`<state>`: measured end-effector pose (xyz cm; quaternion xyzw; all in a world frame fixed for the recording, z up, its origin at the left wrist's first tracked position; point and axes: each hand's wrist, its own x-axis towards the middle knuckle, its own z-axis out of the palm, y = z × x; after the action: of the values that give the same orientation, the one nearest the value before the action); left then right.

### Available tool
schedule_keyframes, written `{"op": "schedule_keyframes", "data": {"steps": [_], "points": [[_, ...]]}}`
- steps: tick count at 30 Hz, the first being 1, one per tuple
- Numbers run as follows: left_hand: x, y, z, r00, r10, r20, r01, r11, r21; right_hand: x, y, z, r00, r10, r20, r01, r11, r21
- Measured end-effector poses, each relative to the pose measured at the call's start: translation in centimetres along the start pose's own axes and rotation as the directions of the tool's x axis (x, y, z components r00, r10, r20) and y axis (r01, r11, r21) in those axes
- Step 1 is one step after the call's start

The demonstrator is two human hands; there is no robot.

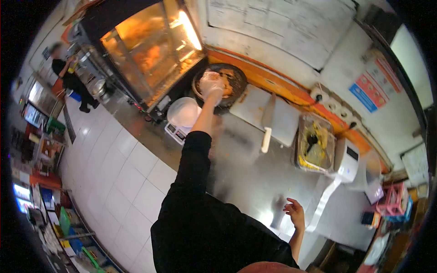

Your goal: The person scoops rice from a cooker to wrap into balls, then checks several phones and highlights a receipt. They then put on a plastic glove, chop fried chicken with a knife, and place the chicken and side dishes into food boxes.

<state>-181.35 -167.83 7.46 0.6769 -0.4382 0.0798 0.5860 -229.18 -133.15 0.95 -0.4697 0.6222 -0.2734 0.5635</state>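
Observation:
My left hand (pixel 212 86), in a clear plastic glove, reaches into a round dark pan (pixel 237 86) with browned pieces of food (pixel 226 73) in it. Its fingertips are over the food, blurred by the glove, and I cannot tell whether they grip any. Just below this hand, a white bowl (pixel 183 112) sits on a small white scale (pixel 175 133). My right hand (pixel 295 213) is bare and held over the steel counter near a paper strip, its fingers apart and loosely bent, with nothing in them.
A knife (pixel 267 120) lies across a white cutting board (pixel 248 103). Right of it are a clear tray (pixel 315 157) with yellowish food and a label printer (pixel 347 160) trailing a paper strip (pixel 324 200). A lit food cabinet (pixel 145 54) stands at left; a person (pixel 70 77) stands beyond.

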Motion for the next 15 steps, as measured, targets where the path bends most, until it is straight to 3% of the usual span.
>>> {"op": "schedule_keyframes", "data": {"steps": [1, 2, 3, 4, 5, 6, 7, 8, 9, 10, 11, 12, 13, 14, 15], "points": [[0.0, 0.6, 0.5, 0.916, -0.282, 0.286, 0.288, 0.957, 0.022, 1.5, -0.5, 1.1, 0.996, -0.070, 0.050, 0.074, 0.994, -0.080], [0.7, -0.3, 1.7, 0.949, -0.079, 0.306, 0.013, 0.977, 0.214, 3.0, -1.3, 2.2, 0.986, -0.136, 0.097, 0.150, 0.977, -0.154], [1.1, -1.6, 3.3, 0.914, 0.015, 0.405, -0.105, 0.974, 0.200, 3.6, -2.9, 3.7, 0.971, -0.206, 0.125, 0.231, 0.943, -0.240], [2.0, 2.9, 0.1, 0.818, -0.120, 0.563, -0.016, 0.973, 0.231, 4.5, -4.6, 5.3, 0.946, -0.281, 0.160, 0.319, 0.892, -0.319], [2.2, 1.4, 2.2, 0.804, -0.140, 0.578, -0.068, 0.944, 0.323, 5.9, -4.4, 6.5, 0.936, -0.313, 0.160, 0.350, 0.865, -0.358], [3.0, -0.7, 4.3, 0.732, -0.043, 0.679, -0.302, 0.874, 0.381, 7.4, -4.1, 7.7, 0.947, -0.275, 0.167, 0.320, 0.862, -0.393], [1.6, -2.1, 6.3, 0.766, 0.039, 0.642, -0.502, 0.661, 0.558, 7.6, -5.5, 9.0, 0.952, -0.248, 0.179, 0.297, 0.889, -0.348], [2.8, 0.8, 4.2, 0.455, -0.194, 0.869, -0.677, 0.558, 0.479, 9.1, -4.3, 10.0, 0.946, -0.270, 0.178, 0.316, 0.885, -0.342], [3.5, 1.4, 3.7, 0.500, -0.277, 0.820, -0.441, 0.733, 0.517, 10.2, -4.2, 11.1, 0.954, -0.230, 0.190, 0.283, 0.899, -0.333], [2.0, -1.1, 4.7, 0.615, -0.074, 0.785, -0.413, 0.818, 0.400, 10.8, -4.3, 12.1, 0.963, -0.178, 0.203, 0.238, 0.915, -0.325], [2.5, 0.4, 2.0, 0.675, 0.048, 0.737, -0.412, 0.852, 0.322, 10.9, -5.2, 13.2, 0.956, -0.183, 0.228, 0.253, 0.910, -0.329], [3.9, 3.6, -2.4, 0.659, 0.069, 0.749, -0.352, 0.909, 0.225, 10.9, -6.2, 14.2, 0.951, -0.182, 0.250, 0.267, 0.892, -0.366], [3.1, 2.8, -3.0, 0.751, 0.143, 0.644, -0.287, 0.950, 0.123, 10.9, -7.3, 15.3, 0.944, -0.183, 0.275, 0.285, 0.872, -0.398], [2.7, 3.4, -5.9, 0.834, 0.281, 0.475, -0.315, 0.949, -0.009, 10.9, -8.3, 16.3, 0.932, -0.197, 0.304, 0.311, 0.864, -0.395], [2.7, 3.7, -9.0, 0.851, 0.383, 0.360, -0.365, 0.923, -0.118, 10.7, -9.2, 17.2, 0.938, -0.168, 0.305, 0.275, 0.894, -0.354]]}}
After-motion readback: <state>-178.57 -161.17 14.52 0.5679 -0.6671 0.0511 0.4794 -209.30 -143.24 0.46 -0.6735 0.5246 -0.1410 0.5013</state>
